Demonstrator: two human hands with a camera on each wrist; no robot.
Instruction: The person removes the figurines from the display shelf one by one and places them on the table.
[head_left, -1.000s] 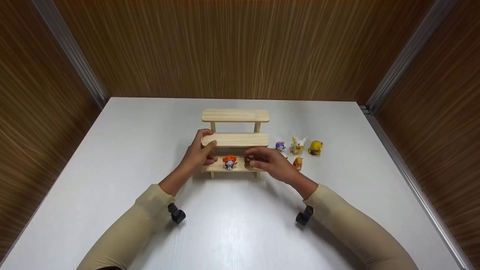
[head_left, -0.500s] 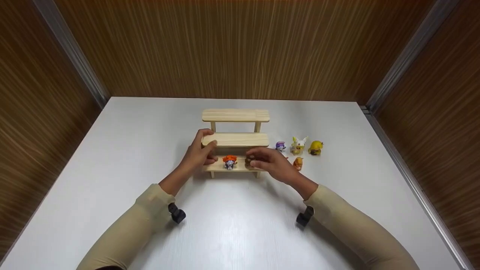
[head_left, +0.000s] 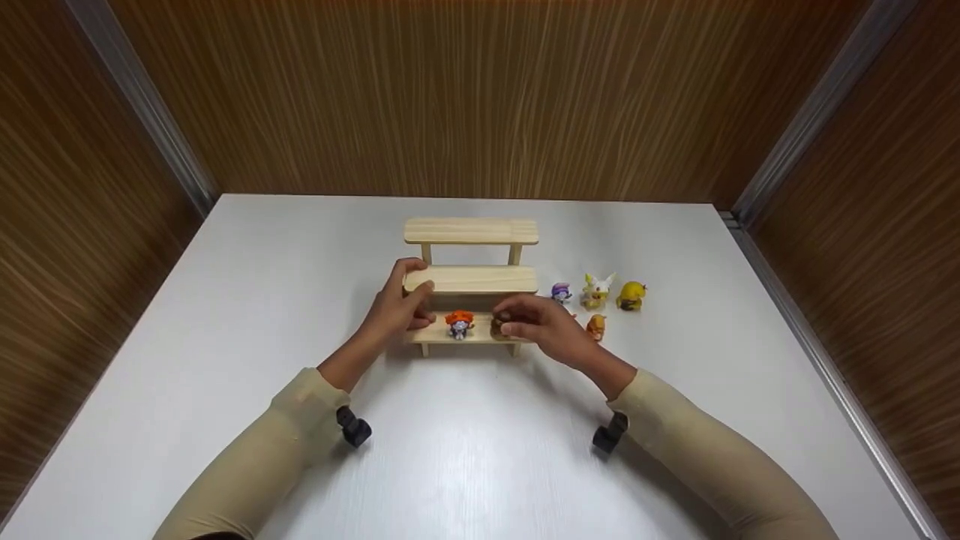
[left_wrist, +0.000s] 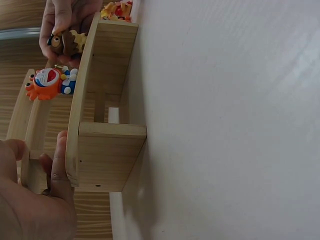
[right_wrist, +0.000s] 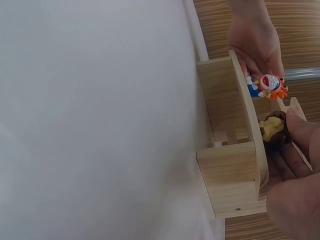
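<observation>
A three-tier wooden display stand (head_left: 471, 279) faces me on the white table. My left hand (head_left: 393, 309) grips its left end, with the thumb on the middle shelf and other fingers below. On the lowest shelf, toward the right, is a brown and cream toy figurine (right_wrist: 272, 129), pinched between the thumb and fingers of my right hand (head_left: 553, 327). The right hand partly covers it in the head view. Left of it on the same shelf stands a figurine with an orange crab-like hood (left_wrist: 47, 84), blue and white below, upright and untouched.
Right of the stand, several more figurines are on the table: a purple-topped one (head_left: 561, 292), a white-eared yellow one (head_left: 596, 291), a yellow one (head_left: 631, 295) and an orange one (head_left: 595, 327). Another is mostly hidden behind the right hand. Wood-grain panels (head_left: 465, 97) enclose the table.
The brown figurine and the right fingertips have shifted very slightly to the right on the lowest shelf. The left hand, the stand and the other figurines have stayed put.
</observation>
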